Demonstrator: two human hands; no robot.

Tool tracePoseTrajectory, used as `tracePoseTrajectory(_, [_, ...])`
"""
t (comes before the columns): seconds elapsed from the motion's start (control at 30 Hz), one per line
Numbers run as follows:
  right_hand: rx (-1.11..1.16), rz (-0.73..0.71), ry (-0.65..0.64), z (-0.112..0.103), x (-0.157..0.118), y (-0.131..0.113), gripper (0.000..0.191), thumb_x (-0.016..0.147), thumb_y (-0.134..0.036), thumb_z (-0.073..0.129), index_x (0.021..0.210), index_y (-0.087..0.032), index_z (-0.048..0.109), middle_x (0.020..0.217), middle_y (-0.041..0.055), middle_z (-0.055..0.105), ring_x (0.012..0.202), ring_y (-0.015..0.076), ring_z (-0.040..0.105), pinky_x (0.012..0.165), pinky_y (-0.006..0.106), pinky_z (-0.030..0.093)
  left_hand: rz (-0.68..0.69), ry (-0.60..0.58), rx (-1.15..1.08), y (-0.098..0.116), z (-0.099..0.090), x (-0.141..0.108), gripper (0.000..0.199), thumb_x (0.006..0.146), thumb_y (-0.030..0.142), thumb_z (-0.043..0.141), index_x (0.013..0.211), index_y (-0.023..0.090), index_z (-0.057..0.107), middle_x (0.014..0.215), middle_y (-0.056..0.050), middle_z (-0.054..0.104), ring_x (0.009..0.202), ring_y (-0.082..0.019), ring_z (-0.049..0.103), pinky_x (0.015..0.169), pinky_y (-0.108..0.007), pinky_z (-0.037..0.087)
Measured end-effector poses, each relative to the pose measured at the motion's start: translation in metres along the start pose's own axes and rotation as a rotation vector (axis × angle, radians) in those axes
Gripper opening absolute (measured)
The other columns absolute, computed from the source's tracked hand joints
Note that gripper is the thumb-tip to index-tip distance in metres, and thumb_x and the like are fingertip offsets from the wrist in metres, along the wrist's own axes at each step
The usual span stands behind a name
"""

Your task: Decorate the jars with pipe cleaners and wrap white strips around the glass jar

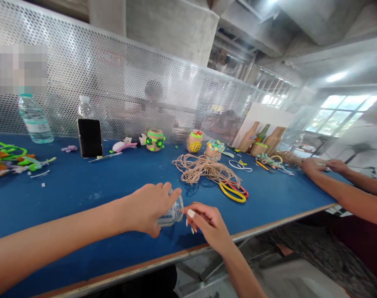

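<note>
A clear glass jar (176, 210) lies tipped on its side just above the blue tabletop, its mouth facing right. My left hand (147, 205) is wrapped over it from above, hiding much of the glass body. At the jar's mouth is my right hand (207, 223), fingers curled and thumb close against the index finger, whose tip reaches the rim. Whatever may be between those fingertips is too small to make out. Beyond both hands sits a loose heap of tan cord (203, 169), with yellow-and-red-handled scissors (233, 193) at its right edge.
Decorated jars (155, 140) stand along the back by a perforated metal screen (114, 82). A phone (90, 138) leans on a bottle, with a water bottle (37, 124) further left. Colourful pipe cleaners (14, 159) lie far left. On the right, another person's hands (315, 166) work near cord-wrapped bottles (273, 140).
</note>
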State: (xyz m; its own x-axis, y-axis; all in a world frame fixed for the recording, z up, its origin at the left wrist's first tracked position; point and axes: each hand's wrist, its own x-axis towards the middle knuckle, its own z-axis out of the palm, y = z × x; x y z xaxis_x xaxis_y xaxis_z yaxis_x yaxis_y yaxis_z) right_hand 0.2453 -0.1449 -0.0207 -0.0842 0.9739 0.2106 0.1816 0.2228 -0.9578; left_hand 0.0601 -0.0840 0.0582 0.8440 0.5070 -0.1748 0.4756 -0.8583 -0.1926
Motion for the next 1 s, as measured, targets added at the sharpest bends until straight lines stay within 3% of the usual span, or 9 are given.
tracePoseTrajectory(0.13, [0.027, 0.052, 0.079, 0.013, 0.004, 0.004, 0.032, 0.078, -0.046, 0.067, 0.073, -0.016, 0.056, 0.057, -0.0042, 0.047, 0.050, 0.0078, 0.041, 0.048, 0.020, 0.033, 0.000, 0.013, 0.008, 0.001, -0.001, -0.001, 0.096, 0.064, 0.027, 0.072, 0.145, 0.005, 0.025, 0.131, -0.026, 0.048, 0.107, -0.036, 0.059, 0.083, -0.043, 0.053])
tracePoseTrajectory(0.27, [0.166, 0.001, 0.241, 0.036, 0.005, 0.013, 0.037, 0.084, -0.047, 0.060, 0.066, -0.018, 0.046, 0.053, -0.0062, 0.041, 0.050, 0.0074, 0.035, 0.049, 0.021, 0.029, -0.005, -0.004, -0.004, -0.001, -0.002, -0.001, 0.097, 0.063, 0.027, 0.072, 0.145, 0.005, 0.025, 0.132, -0.027, 0.048, 0.110, -0.036, 0.058, 0.086, -0.042, 0.052])
tracePoseTrajectory(0.4, [0.230, -0.009, 0.349, 0.049, 0.006, 0.016, 0.035, 0.088, -0.045, 0.054, 0.066, -0.019, 0.046, 0.055, -0.0056, 0.040, 0.052, 0.0084, 0.033, 0.050, 0.022, 0.027, 0.002, 0.011, -0.040, -0.006, -0.001, 0.001, 0.099, 0.063, 0.033, 0.073, 0.145, 0.006, 0.025, 0.132, -0.024, 0.048, 0.109, -0.035, 0.059, 0.086, -0.044, 0.052])
tracePoseTrajectory(0.53, [-0.140, -0.090, 0.374, 0.043, 0.009, 0.011, 0.035, 0.094, -0.040, 0.044, 0.065, -0.019, 0.045, 0.054, -0.0039, 0.041, 0.051, 0.0107, 0.038, 0.051, 0.024, 0.029, -0.013, 0.001, -0.069, -0.009, -0.002, 0.002, 0.097, 0.064, 0.036, 0.072, 0.145, 0.006, 0.026, 0.129, -0.023, 0.050, 0.106, -0.035, 0.060, 0.084, -0.044, 0.053])
tracePoseTrajectory(0.67, [-0.682, -0.410, 0.337, 0.028, 0.013, 0.009, 0.027, 0.096, -0.021, 0.035, 0.070, -0.020, 0.043, 0.064, 0.0003, 0.048, 0.058, 0.0138, 0.044, 0.056, 0.026, 0.031, -0.029, -0.006, -0.076, -0.011, -0.002, 0.002, 0.099, 0.064, 0.038, 0.072, 0.145, 0.007, 0.025, 0.130, -0.022, 0.050, 0.107, -0.035, 0.060, 0.084, -0.043, 0.052])
tracePoseTrajectory(0.77, [-0.937, -0.618, 0.279, 0.017, 0.018, 0.009, 0.024, 0.094, -0.012, 0.033, 0.073, -0.020, 0.041, 0.068, 0.0022, 0.049, 0.061, 0.0154, 0.045, 0.057, 0.026, 0.032, -0.031, -0.002, -0.078, -0.012, -0.001, 0.002, 0.098, 0.064, 0.038, 0.072, 0.145, 0.009, 0.026, 0.132, -0.022, 0.049, 0.108, -0.035, 0.059, 0.085, -0.043, 0.051])
tracePoseTrajectory(0.9, [-0.994, -0.715, 0.143, 0.006, 0.025, 0.006, 0.023, 0.093, -0.009, 0.034, 0.074, -0.020, 0.041, 0.068, 0.0017, 0.049, 0.062, 0.0152, 0.045, 0.058, 0.025, 0.034, -0.026, 0.002, -0.086, -0.013, 0.000, 0.002, 0.097, 0.064, 0.039, 0.073, 0.144, 0.011, 0.027, 0.130, -0.022, 0.050, 0.105, -0.033, 0.061, 0.083, -0.040, 0.052])
tracePoseTrajectory(1.0, [-0.937, -0.733, 0.117, 0.004, 0.025, 0.006, 0.022, 0.092, -0.009, 0.036, 0.075, -0.021, 0.041, 0.068, 0.0010, 0.048, 0.062, 0.0150, 0.045, 0.058, 0.025, 0.035, -0.019, 0.002, -0.075, -0.013, 0.001, 0.002, 0.100, 0.063, 0.038, 0.074, 0.145, 0.011, 0.025, 0.131, -0.022, 0.050, 0.106, -0.033, 0.061, 0.083, -0.038, 0.051])
